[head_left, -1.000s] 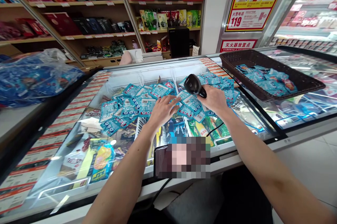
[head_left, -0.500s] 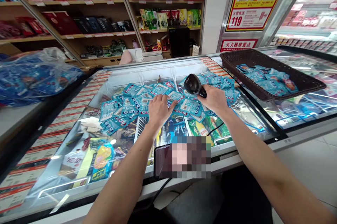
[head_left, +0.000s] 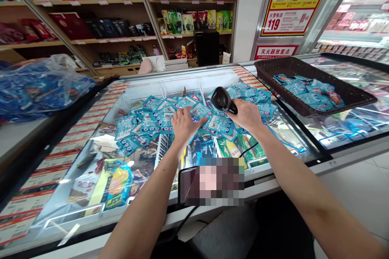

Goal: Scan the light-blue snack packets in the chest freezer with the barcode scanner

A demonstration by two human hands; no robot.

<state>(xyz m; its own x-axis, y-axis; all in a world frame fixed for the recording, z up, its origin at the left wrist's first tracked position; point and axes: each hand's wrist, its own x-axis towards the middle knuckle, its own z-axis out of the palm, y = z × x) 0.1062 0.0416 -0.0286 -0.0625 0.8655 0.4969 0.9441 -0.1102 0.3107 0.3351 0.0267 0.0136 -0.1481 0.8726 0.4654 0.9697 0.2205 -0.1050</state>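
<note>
Many small blue snack packets (head_left: pixel 148 123) lie spread over the glass top (head_left: pixel 146 184) of a freezer chest. My left hand (head_left: pixel 184 124) rests among them, thumb out to the right and fingers apart, with no packet plainly gripped. A packet (head_left: pixel 200 110) lies just beyond its thumb. My right hand (head_left: pixel 246 114) is wrapped round the handle of a black barcode scanner (head_left: pixel 221 99), whose head points left and slightly down above the packets. Its trigger side is hidden by my fingers. A black cable (head_left: pixel 249 148) hangs below the right hand.
A dark brown woven basket (head_left: pixel 306 66) with more blue packets stands at the right. At the left is a clear plastic bag (head_left: pixel 45 86) of blue packages. A phone (head_left: pixel 187 186), partly pixelated, lies at the near edge. Shelves (head_left: pixel 118 40) of goods stand behind.
My left hand's thumb and fingers have spread slightly and shifted a little to the right. The packet near the thumb has shifted slightly. The scanner stays almost in place.
</note>
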